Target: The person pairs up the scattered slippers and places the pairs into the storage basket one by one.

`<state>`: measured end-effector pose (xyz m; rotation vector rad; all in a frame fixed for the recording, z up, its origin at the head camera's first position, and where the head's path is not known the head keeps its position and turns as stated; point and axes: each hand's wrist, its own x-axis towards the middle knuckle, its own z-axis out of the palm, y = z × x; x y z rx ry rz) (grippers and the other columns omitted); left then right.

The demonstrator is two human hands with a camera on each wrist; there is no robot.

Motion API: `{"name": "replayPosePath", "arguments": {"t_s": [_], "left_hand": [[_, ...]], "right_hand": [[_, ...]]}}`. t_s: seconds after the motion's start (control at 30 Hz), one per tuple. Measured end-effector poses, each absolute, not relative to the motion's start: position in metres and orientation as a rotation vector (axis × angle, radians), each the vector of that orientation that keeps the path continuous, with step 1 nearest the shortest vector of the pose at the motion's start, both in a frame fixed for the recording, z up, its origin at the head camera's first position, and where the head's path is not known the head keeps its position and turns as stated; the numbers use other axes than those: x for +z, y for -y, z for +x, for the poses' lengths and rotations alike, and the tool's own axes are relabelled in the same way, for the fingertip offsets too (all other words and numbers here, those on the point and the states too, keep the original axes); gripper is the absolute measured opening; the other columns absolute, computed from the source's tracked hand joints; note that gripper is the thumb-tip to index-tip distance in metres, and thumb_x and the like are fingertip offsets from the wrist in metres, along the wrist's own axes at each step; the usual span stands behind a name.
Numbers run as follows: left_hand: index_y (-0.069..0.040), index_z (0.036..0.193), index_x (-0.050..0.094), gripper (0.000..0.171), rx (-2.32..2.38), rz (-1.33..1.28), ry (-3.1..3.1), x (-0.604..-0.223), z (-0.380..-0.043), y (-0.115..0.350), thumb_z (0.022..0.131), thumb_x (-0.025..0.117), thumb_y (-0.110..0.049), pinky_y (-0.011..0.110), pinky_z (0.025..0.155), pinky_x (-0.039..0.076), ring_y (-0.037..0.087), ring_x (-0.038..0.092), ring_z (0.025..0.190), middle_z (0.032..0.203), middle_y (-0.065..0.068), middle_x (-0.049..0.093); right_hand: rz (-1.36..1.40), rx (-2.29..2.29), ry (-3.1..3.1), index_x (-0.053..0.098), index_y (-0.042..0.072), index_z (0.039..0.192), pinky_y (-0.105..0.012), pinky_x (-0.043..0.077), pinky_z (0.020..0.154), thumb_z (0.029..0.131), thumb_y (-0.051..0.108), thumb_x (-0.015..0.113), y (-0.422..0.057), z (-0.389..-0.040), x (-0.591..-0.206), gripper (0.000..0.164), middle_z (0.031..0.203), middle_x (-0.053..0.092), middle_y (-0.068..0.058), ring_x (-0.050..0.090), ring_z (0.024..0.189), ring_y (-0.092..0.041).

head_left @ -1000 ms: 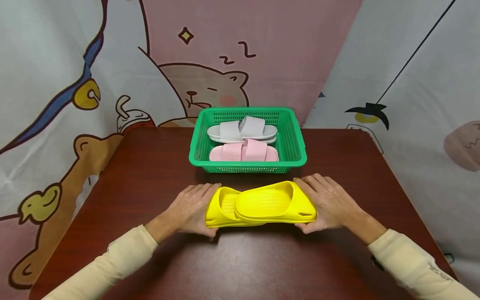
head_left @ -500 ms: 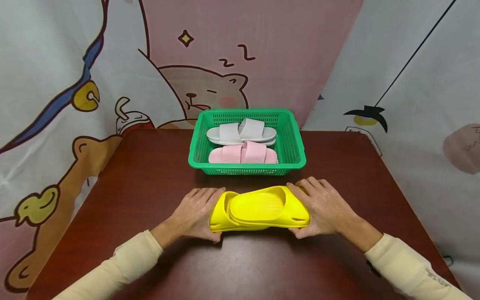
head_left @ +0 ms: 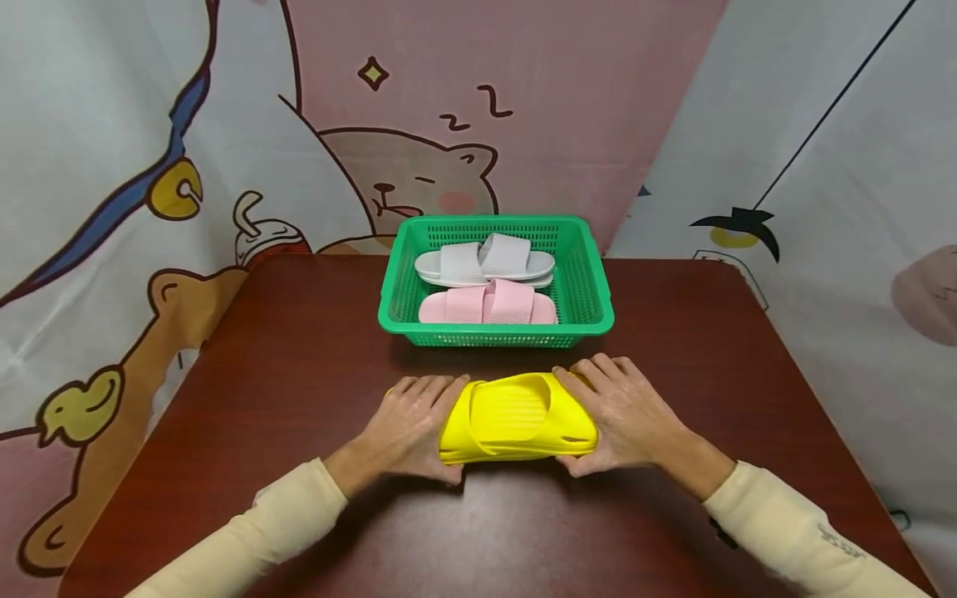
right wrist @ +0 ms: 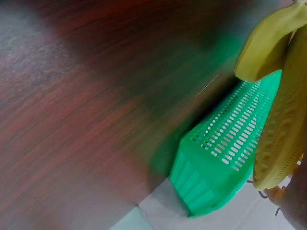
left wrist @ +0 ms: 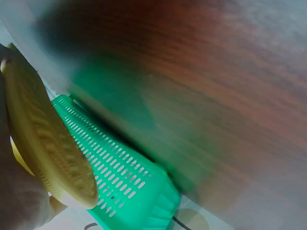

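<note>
In the head view, a pair of yellow slippers (head_left: 512,414) is held level in front of the basket, one pushed into the other so they overlap almost fully. My left hand (head_left: 409,428) grips the left end, fingers over the top and thumb at the near lower edge. The right end is gripped the same way by my right hand (head_left: 626,415). A ridged yellow sole (left wrist: 50,139) shows in the left wrist view; the right wrist view also shows yellow slippers (right wrist: 280,129). Much of the left-hand slipper is hidden.
Beyond the hands stands a green perforated basket (head_left: 493,330) on the dark brown table (head_left: 314,332). Inside it lie white slides (head_left: 459,262) at the back and pink slides (head_left: 465,306) in front. A printed cloth (head_left: 568,100) hangs behind the table.
Both hands have come closer together, sliding one yellow slipper further into the other, so the pair looks shorter. The basket and the slides in it have not moved.
</note>
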<state>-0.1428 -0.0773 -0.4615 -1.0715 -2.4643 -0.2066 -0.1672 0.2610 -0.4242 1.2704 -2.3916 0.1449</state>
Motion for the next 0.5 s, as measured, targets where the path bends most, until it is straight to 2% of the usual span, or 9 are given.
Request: {"name": "replayPosePath", "arguments": {"t_s": [0.33,0.5], "left_hand": [[-0.002,0.141,0.053,0.117,-0.207,-1.064,2.465,-0.459,-0.144,0.072,0.052,0.077,-0.074,0.047,0.084,0.052,0.031,0.064,0.104,0.118,0.013,0.065],[-0.001,0.14,0.053,0.119,-0.196,-1.082,2.467,-0.459,-0.145,0.069,0.051,0.076,-0.076,0.045,0.082,0.051,0.03,0.064,0.103,0.117,0.013,0.065]], "right_hand": [[1.246,0.227,2.454,0.055,0.003,0.132,-0.047,0.04,0.078,0.06,0.073,0.07,-0.248,-0.167,-0.428,0.101,0.109,0.055,-0.01,0.046,0.097,-0.028],[1.255,0.239,2.51,0.052,0.002,0.135,-0.047,0.038,0.08,0.061,0.074,0.072,-0.243,-0.166,-0.432,0.105,0.112,0.053,-0.011,0.044,0.1,-0.028]]}}
